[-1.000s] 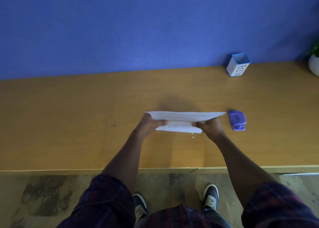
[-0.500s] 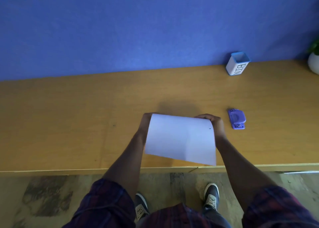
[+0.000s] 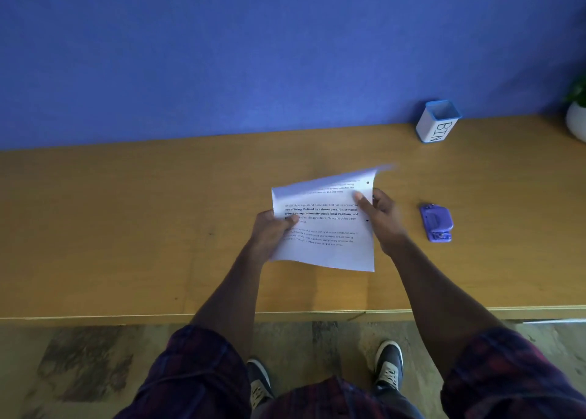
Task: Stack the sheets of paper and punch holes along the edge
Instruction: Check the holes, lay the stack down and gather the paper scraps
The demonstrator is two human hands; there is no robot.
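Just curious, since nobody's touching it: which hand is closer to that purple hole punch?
The right hand. It grips the paper's right edge, a short gap left of the hole punch. The left hand holds the paper's far edge.

White bin cup [image 3: 437, 123] with blue rim, lettered "BIN", standing at the wooden surface [image 3: 126, 222] rear edge against a blue wall [image 3: 253, 54]; white plant pot [image 3: 576, 124] sitting far right; mottled floor [image 3: 85, 364] lying below.

The sheets of paper [image 3: 326, 228] — white, printed with paragraphs of text — are held above the tabletop [image 3: 126, 228], printed side up, top edge curling over, two punched holes along the right edge. At 3 o'clock lies the purple hole punch [image 3: 436, 222] — flat, apart from them.
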